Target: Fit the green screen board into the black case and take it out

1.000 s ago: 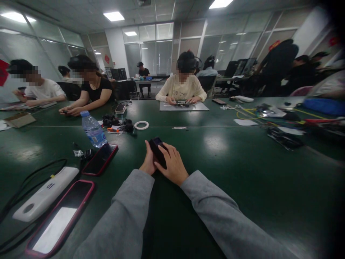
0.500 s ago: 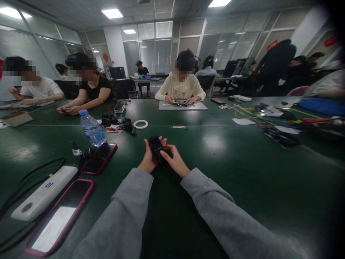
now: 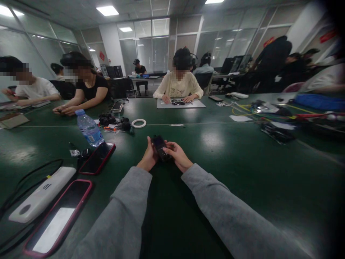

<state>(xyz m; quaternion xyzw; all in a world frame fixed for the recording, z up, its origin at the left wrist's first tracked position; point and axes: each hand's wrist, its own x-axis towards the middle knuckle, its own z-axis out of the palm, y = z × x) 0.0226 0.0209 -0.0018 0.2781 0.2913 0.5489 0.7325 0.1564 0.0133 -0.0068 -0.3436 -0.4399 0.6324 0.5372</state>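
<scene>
A small black device [image 3: 160, 145] is held up just above the dark green table [image 3: 229, 169], between both my hands. My left hand [image 3: 147, 158] grips its left side with the fingers curled round it. My right hand [image 3: 178, 156] is closed on its right side, fingertips on the top face. Both forearms wear grey sleeves and reach in from the bottom edge. The device's underside is hidden by my fingers.
To the left lie a water bottle [image 3: 88, 128], two red-cased phones [image 3: 97, 158] [image 3: 58, 219], a white power bank [image 3: 40, 196] and black cables. A tape roll [image 3: 139, 123] and black parts sit further off. Several people sit across the table; cables and papers clutter the right.
My right hand slid off the top of the device to its right side, uncovering its face. The device tilted upward slightly between both hands.
</scene>
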